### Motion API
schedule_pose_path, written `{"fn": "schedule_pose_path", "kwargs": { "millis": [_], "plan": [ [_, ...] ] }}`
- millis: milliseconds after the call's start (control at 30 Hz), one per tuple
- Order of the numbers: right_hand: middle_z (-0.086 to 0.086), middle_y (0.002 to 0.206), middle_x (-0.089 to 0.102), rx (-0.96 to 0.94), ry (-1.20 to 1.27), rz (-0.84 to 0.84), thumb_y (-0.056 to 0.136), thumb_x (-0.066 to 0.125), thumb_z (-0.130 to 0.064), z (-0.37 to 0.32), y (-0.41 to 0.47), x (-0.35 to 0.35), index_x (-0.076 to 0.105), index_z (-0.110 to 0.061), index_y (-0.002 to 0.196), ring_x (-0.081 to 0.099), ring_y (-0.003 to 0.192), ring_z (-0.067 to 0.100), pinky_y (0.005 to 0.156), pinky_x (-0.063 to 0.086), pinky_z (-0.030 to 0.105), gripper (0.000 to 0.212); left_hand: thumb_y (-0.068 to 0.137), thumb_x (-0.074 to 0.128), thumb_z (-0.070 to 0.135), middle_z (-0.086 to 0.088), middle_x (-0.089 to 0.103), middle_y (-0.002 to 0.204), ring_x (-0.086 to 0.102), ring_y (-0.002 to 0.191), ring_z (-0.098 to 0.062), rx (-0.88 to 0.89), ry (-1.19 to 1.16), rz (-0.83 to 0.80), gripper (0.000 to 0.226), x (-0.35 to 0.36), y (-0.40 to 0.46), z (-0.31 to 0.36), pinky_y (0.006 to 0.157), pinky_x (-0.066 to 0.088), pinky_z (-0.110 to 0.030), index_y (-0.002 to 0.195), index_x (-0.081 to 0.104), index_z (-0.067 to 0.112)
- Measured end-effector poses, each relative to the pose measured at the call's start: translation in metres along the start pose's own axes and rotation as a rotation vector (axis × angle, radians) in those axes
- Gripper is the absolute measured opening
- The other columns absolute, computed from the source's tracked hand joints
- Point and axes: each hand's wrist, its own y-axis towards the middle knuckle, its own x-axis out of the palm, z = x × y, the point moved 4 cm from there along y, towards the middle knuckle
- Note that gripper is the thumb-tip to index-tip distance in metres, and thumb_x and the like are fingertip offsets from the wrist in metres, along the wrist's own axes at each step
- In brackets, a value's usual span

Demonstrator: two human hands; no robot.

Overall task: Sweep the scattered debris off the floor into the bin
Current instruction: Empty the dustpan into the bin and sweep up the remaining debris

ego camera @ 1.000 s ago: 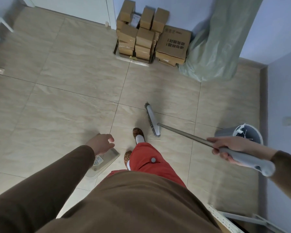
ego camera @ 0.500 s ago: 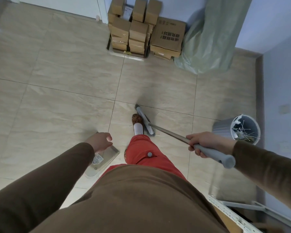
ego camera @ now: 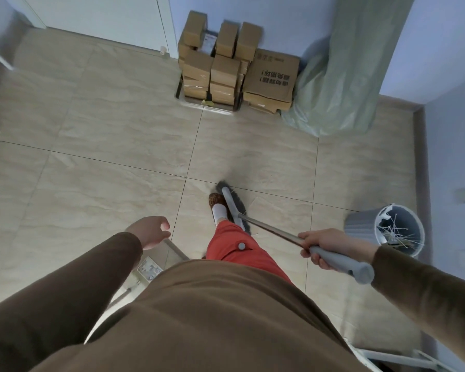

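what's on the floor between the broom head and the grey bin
In the head view, only bare tile lies between the broom head and the grey bin; the broom's metal handle passes above it.

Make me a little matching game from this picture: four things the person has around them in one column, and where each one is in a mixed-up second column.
Things:
1. broom head
2. grey bin
3. cardboard boxes
4. dustpan

Places:
A. stacked against the far wall
B. on the floor next to the person's front foot
C. below the left hand, beside the left leg
D. on the floor past the right hand, near the side wall

Pairs: 1-B, 2-D, 3-A, 4-C
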Motion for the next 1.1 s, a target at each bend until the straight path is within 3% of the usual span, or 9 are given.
{"fn": "schedule_pose_path", "kwargs": {
  "millis": [167, 300, 467, 667, 767, 833, 900, 1000, 1100],
  "plan": [
    [0.011, 0.073, 0.059, -0.042, -0.023, 0.007, 0.099, 0.046, -0.008, 0.0, -0.01, 0.019, 0.056, -0.019, 0.111, 0.051, 0.046, 0.011, 0.04, 0.046, 0.021, 0.019, 0.096, 0.059, 0.033, -0.004, 0.067, 0.123, 0.062, 0.111, -0.023, 0.003, -0.035, 0.065, 0.027, -0.027, -0.002, 0.002, 0.099, 0.048, -0.036, 0.12, 0.065, 0.021],
    [0.013, 0.079, 0.06, -0.051, -0.025, 0.032, 0.099, 0.048, -0.008, 0.003, -0.017, 0.021, 0.05, -0.019, 0.126, 0.052, 0.046, 0.011, 0.039, 0.047, 0.021, 0.029, 0.097, 0.059, 0.03, -0.005, 0.066, 0.124, 0.061, 0.112, -0.024, 0.001, -0.049, 0.085, 0.028, -0.029, -0.008, 0.007, 0.099, 0.047, -0.036, 0.122, 0.065, 0.019],
    [0.011, 0.075, 0.063, -0.064, 0.007, -0.01, 0.1, 0.046, -0.008, 0.011, -0.055, -0.014, 0.052, -0.02, 0.129, 0.051, 0.042, 0.012, 0.037, 0.043, 0.02, 0.032, 0.096, 0.059, 0.031, -0.003, 0.067, 0.125, 0.061, 0.114, -0.022, 0.008, -0.021, 0.049, 0.027, -0.006, -0.016, 0.009, 0.1, 0.047, -0.036, 0.12, 0.065, 0.02],
    [0.013, 0.068, 0.057, -0.134, 0.273, -0.087, 0.097, 0.048, -0.001, 0.035, -0.102, -0.043, 0.047, -0.022, 0.138, 0.045, 0.035, 0.013, 0.028, 0.039, 0.021, 0.046, 0.096, 0.059, 0.03, -0.002, 0.066, 0.124, 0.061, 0.114, -0.022, 0.028, 0.017, -0.012, 0.029, 0.014, -0.028, 0.02, 0.098, 0.047, -0.034, 0.122, 0.065, 0.019],
    [0.012, 0.074, 0.053, -0.174, 0.614, -0.258, 0.06, 0.089, -0.004, 0.042, -0.112, -0.036, 0.055, -0.022, 0.125, 0.046, 0.036, 0.011, 0.027, 0.041, 0.02, 0.076, 0.096, 0.059, 0.032, -0.002, 0.066, 0.126, 0.061, 0.114, -0.021, 0.023, 0.013, 0.033, 0.03, 0.006, -0.029, 0.021, 0.1, 0.047, -0.036, 0.123, 0.064, 0.021],
    [0.009, 0.076, 0.052, -0.193, 0.792, -0.371, 0.036, 0.099, -0.002, 0.049, -0.114, -0.026, 0.056, -0.023, 0.116, 0.047, 0.037, 0.009, 0.028, 0.042, 0.018, 0.093, 0.096, 0.06, 0.033, -0.002, 0.066, 0.126, 0.061, 0.113, -0.021, 0.026, 0.012, 0.062, 0.029, 0.0, -0.031, 0.022, 0.1, 0.047, -0.036, 0.122, 0.064, 0.021],
    [0.003, 0.074, 0.048, -0.177, 0.867, -0.429, 0.033, 0.099, -0.001, 0.052, -0.111, -0.016, 0.055, -0.016, 0.108, 0.047, 0.037, 0.008, 0.029, 0.043, 0.018, 0.088, 0.096, 0.06, 0.032, -0.003, 0.066, 0.124, 0.061, 0.112, -0.022, 0.035, 0.011, 0.081, 0.028, -0.001, -0.033, 0.025, 0.099, 0.047, -0.036, 0.122, 0.065, 0.021],
    [-0.003, 0.058, 0.043, -0.146, 0.996, -0.52, 0.037, 0.093, 0.008, 0.039, -0.107, 0.002, 0.052, -0.004, 0.081, 0.046, 0.035, 0.006, 0.031, 0.044, 0.018, 0.061, 0.096, 0.06, 0.031, -0.004, 0.066, 0.124, 0.061, 0.112, -0.023, 0.037, 0.022, 0.091, 0.028, 0.002, -0.037, 0.027, 0.099, 0.047, -0.036, 0.121, 0.065, 0.02],
    [0.0, 0.061, 0.048, -0.188, 1.118, -0.525, 0.06, 0.078, 0.011, 0.011, -0.106, 0.026, 0.049, -0.003, 0.085, 0.051, 0.04, 0.007, 0.036, 0.047, 0.018, 0.041, 0.096, 0.06, 0.032, -0.004, 0.066, 0.125, 0.061, 0.112, -0.023, 0.027, 0.03, 0.072, 0.028, 0.012, -0.042, 0.026, 0.1, 0.047, -0.036, 0.121, 0.065, 0.02]
  ]
}}
